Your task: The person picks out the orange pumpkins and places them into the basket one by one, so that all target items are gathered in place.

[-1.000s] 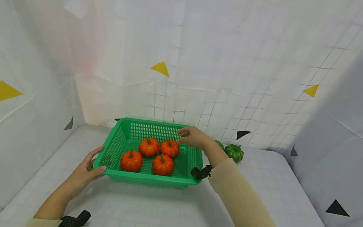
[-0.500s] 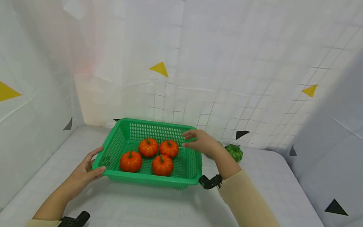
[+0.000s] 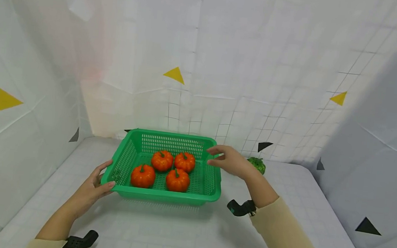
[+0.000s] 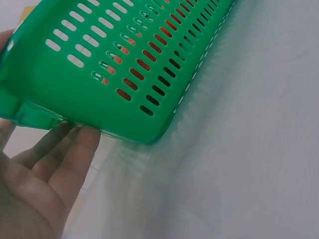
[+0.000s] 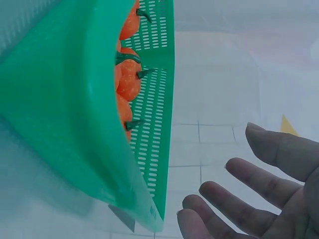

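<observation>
A green plastic basket (image 3: 165,194) with slotted walls is on the white table in the head view. Several small orange pumpkins (image 3: 177,180) with green stems sit inside it. My left hand (image 3: 90,189) grips the basket's front left corner, the thumb on the rim and the fingers at its outer side. In the left wrist view, fingertips (image 4: 88,133) touch the underside of the rim. My right hand (image 3: 230,160) is by the basket's back right corner, fingers apart. The right wrist view shows that hand (image 5: 259,199) holding nothing, with a gap between it and the basket.
A dark green pumpkin (image 3: 257,165) stands at the back of the table, partly behind the right forearm. White sheeted walls (image 3: 225,63) with yellow and black triangles enclose the back and sides. A black wrist device (image 3: 242,208) sits on the right arm.
My right hand has moved right, away from above the orange pumpkins to the basket's right rim. The left hand, basket and pumpkins have stayed put.
</observation>
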A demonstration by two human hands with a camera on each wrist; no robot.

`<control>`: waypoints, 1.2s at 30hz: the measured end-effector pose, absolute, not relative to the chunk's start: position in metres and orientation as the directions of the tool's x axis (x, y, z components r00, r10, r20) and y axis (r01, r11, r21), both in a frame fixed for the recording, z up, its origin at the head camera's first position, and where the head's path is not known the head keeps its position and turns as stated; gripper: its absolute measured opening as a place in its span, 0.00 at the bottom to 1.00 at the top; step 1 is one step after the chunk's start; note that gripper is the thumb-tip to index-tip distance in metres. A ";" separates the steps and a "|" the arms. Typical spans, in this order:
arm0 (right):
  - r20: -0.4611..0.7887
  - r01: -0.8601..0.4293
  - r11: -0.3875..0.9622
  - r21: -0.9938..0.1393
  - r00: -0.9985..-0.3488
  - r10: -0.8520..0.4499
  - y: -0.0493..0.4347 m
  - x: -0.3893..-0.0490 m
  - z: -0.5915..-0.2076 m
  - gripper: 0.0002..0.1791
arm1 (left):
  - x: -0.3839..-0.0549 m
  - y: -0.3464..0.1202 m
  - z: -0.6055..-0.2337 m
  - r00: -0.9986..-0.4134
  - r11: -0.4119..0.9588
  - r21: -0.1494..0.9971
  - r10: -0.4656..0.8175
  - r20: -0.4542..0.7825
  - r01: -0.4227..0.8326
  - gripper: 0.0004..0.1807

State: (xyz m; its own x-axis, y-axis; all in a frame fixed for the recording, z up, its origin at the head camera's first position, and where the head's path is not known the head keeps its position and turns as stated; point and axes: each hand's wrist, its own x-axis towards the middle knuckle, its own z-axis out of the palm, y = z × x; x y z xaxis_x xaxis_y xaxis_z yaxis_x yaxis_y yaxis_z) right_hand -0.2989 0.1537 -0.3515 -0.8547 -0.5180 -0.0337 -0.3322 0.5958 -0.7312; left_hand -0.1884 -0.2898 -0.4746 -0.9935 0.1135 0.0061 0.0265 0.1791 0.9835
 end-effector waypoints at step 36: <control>0.238 -0.332 0.657 -0.677 -0.943 -0.232 0.226 -0.262 -0.394 0.20 | -0.187 -0.288 -0.471 -0.995 0.241 0.970 0.102 0.009 0.033 0.45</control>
State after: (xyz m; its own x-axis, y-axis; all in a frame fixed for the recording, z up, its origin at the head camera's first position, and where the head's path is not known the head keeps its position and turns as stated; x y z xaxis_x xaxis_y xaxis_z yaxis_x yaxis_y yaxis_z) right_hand -0.2618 0.2265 -0.3941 -0.9432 -0.2317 0.2381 -0.3322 0.6567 -0.6770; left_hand -0.1867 -0.2876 -0.4707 -0.9947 0.1024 0.0086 0.0332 0.2412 0.9699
